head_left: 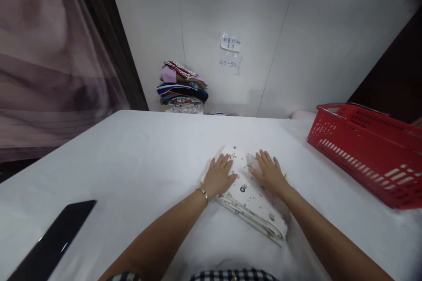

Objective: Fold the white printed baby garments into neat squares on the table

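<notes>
A folded white cloth (250, 193) with small printed figures lies on the white-covered table in front of me, its layered edges facing me. What kind of cloth item it is, I cannot tell. My left hand (218, 178) rests flat on its left side, fingers spread, a bracelet at the wrist. On the right side of the cloth lies my right hand (269, 172), palm down with fingers stretched out. Neither hand grips anything; both press on the top layer.
A red plastic basket (362, 153) stands at the right. At the left front lies a dark, flat, shiny object (56, 237). Beyond the table's far edge is a stack of folded clothes (183, 88) against the wall. Paper notes (230, 44) hang there. A pinkish curtain (49, 66) hangs left.
</notes>
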`<action>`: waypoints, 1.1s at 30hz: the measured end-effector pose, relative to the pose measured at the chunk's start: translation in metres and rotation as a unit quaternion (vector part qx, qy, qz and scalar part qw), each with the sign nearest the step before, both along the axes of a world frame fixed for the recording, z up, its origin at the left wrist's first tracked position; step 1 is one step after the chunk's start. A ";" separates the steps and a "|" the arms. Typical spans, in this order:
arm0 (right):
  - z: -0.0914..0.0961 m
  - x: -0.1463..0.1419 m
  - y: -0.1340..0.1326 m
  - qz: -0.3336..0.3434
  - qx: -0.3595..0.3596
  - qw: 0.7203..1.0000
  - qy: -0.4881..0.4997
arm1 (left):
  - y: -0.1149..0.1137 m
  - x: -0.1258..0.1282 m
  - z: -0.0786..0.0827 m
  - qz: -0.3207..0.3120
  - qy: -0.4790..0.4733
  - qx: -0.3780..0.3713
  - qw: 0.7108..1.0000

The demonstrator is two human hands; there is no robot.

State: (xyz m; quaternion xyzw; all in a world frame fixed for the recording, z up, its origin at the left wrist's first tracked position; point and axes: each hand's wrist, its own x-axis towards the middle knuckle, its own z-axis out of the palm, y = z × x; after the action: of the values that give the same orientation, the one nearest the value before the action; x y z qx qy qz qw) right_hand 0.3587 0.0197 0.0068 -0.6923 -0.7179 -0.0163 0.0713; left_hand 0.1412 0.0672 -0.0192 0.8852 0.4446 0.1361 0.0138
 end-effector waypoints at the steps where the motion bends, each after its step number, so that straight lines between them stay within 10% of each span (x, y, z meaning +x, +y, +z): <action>1: -0.001 -0.006 0.003 0.024 0.009 1.000 -0.001 | -0.001 0.000 0.000 0.001 0.000 0.002 1.000; 9: -0.038 -0.017 0.006 0.078 0.001 0.997 0.001 | 0.003 -0.003 0.009 -0.003 -0.065 -0.063 0.996; 19: -0.040 -0.015 0.005 0.078 0.004 0.997 0.010 | 0.035 -0.041 0.034 0.183 -0.231 -0.192 0.936; 33: -0.040 -0.013 0.005 0.078 0.015 0.997 0.006 | 0.038 -0.030 0.013 0.179 -0.222 -0.260 0.922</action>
State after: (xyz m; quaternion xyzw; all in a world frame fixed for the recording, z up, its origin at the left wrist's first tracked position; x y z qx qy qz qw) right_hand 0.3454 0.0244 -0.0328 -0.6329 -0.7691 -0.0169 0.0870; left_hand 0.1111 0.1049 -0.0057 0.7031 0.6009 0.2089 0.3177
